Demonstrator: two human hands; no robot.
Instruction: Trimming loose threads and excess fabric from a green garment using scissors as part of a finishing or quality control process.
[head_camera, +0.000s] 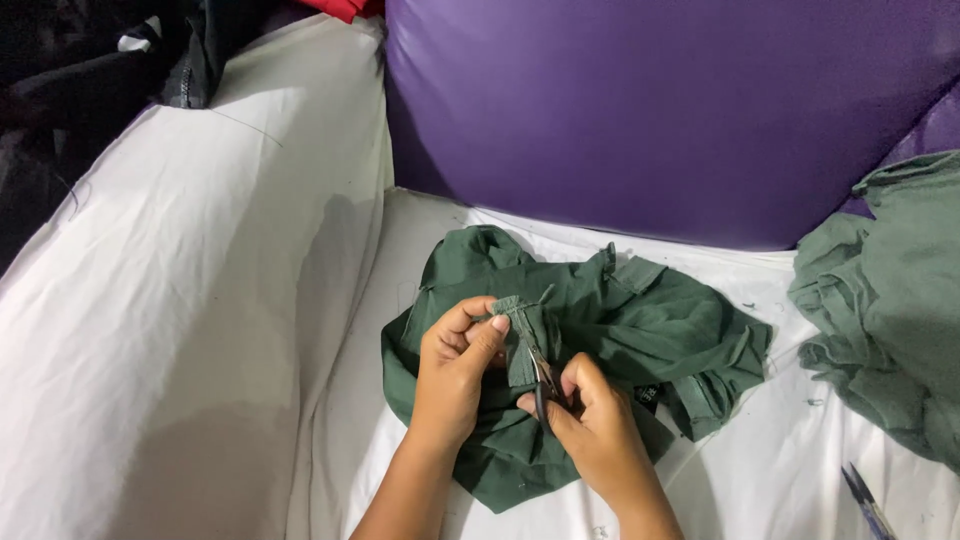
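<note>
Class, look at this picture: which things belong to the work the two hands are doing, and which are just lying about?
In use:
- dark green garment, pinched at a seam by the left hand
- small thread snips, held by the right hand

Lying about:
- lighter green cloth pile
- blue-handled snips
- purple cushion
- white sheet
- dark clothing

Both bare forearms enter from the bottom edge, converging toward centre. Left hand is raised, thumb and forefinger pinched together. Right hand sits lower, fingers curled closed, knuckles toward the camera.
</note>
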